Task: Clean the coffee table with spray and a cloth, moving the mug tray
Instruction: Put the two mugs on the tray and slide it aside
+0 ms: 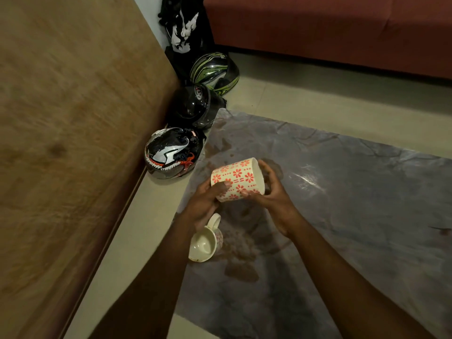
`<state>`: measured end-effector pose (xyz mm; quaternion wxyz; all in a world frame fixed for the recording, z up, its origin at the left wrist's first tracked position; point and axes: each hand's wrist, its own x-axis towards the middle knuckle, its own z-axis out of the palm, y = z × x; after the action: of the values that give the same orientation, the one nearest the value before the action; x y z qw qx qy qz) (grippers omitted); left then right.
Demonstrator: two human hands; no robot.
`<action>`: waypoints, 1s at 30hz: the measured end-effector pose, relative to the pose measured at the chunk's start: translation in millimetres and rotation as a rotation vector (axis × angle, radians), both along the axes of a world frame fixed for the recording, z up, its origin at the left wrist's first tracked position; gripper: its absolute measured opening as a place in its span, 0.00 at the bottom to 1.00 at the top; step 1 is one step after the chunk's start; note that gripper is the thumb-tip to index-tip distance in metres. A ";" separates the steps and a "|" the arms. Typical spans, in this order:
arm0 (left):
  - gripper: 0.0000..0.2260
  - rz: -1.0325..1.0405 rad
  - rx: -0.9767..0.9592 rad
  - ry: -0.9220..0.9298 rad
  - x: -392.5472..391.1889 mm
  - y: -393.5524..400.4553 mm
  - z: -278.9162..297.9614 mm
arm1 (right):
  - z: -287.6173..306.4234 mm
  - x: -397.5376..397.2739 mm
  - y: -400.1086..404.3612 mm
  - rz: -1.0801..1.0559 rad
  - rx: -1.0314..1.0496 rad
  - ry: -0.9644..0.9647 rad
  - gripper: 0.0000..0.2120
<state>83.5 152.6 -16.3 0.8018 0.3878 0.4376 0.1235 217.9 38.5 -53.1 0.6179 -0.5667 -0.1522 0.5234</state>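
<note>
I see both hands, left hand [206, 204] and right hand [271, 194], grasping a cream mug with red flowers [237, 178] tilted above the stained grey-topped coffee table [354, 192]; a slip could drop it onto the second cream mug [206, 242] lying below.

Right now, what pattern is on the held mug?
Red flowers and dashes on cream mug, head view.
</note>
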 end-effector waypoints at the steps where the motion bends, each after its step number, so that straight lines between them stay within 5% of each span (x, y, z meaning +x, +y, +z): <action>1: 0.23 -0.039 -0.021 0.003 -2.9 2.4 -1.7 | 0.6 0.9 0.5 0.004 -0.031 -0.134 0.41; 4: 0.21 -0.163 0.018 0.064 -6.8 5.8 -6.4 | 1.3 1.8 3.9 0.055 -0.148 -0.528 0.45; 11: 0.12 -0.109 0.206 0.263 11.5 2.9 -10.9 | -6.7 -24.7 19.0 0.135 -0.170 -0.937 0.45; 16: 0.13 -0.260 0.436 0.468 2.7 13.5 -25.0 | -11.0 -35.0 30.7 0.221 -0.130 -1.165 0.39; 21: 0.18 -0.318 0.453 0.488 -9.5 19.3 -44.6 | -24.2 -33.1 34.7 0.374 -0.165 -1.255 0.43; 27: 0.12 -0.288 0.420 0.476 -12.7 16.7 -47.1 | -29.4 -36.1 33.1 0.385 -0.255 -1.272 0.46; 30: 0.17 -0.242 0.596 0.562 -16.3 12.2 -43.0 | -16.6 -34.4 23.7 0.332 -0.233 -1.233 0.46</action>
<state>67.1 164.8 -59.3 0.5129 0.6696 0.5357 0.0392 183.5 62.2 -69.7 0.2623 -0.7955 -0.5068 0.2037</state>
